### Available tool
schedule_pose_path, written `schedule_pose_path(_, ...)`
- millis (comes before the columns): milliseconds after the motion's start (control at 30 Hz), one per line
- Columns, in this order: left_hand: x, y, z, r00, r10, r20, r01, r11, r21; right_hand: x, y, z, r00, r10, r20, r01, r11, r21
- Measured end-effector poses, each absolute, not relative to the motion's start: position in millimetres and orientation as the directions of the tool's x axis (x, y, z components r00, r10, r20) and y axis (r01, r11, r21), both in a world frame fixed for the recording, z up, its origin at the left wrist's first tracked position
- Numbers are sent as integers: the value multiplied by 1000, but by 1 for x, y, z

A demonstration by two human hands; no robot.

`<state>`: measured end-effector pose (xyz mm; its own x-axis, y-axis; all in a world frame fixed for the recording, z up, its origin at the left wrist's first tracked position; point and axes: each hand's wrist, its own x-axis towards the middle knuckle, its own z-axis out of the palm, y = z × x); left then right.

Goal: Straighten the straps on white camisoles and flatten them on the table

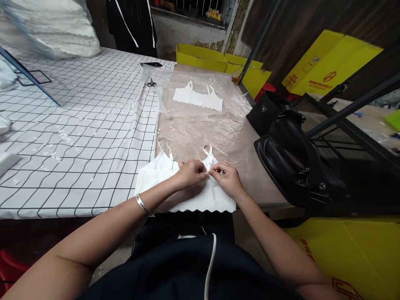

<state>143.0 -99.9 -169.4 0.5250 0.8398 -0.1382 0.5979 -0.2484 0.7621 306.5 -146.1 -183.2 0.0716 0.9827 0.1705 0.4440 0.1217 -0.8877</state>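
Note:
A white bra (215, 199) with a scalloped lower edge lies flat at the table's near edge, its two thin straps looped away from me. My left hand (191, 174) is closed in a pinch on the bra's fabric near the base of the right-hand strap (208, 149). Right beside it, my right hand (228, 179) pinches the same spot, with the fingertips of both hands almost meeting. Whatever small detail lies between the fingertips is too small to make out. Farther back, a second white bra (198, 98) is spread on clear plastic sheeting (231, 89).
Black scissors (151, 83) and a dark flat object (151, 64) lie near the checked cloth (93, 125), which is strewn with white scraps. Black bags (290, 154) stand at the right edge by a metal post (261, 37). Yellow boxes (201, 58) stand behind.

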Motion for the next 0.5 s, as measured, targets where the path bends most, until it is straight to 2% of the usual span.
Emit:
schedule_pose_path(100, 143, -99, -172, 519, 839, -161, 612, -234, 755, 307, -143, -180, 64, 992, 105, 423, 68, -903)
schedule_pose_path(233, 144, -99, -175, 534, 830, -162, 611, -246, 753, 310, -132, -171, -40, 979, -201, 274, -182, -944)
schedule_pose_path(300, 146, -99, -176, 544, 826, -150, 609, -266, 747, 309, -122, -167, -48, 951, -306, 162, -295, -942)
schedule_pose_path(500, 148, -96, -180, 568, 809, -153, 621, -299, 724, 299, -92, -167, 119, 924, -364, -132, -348, -928)
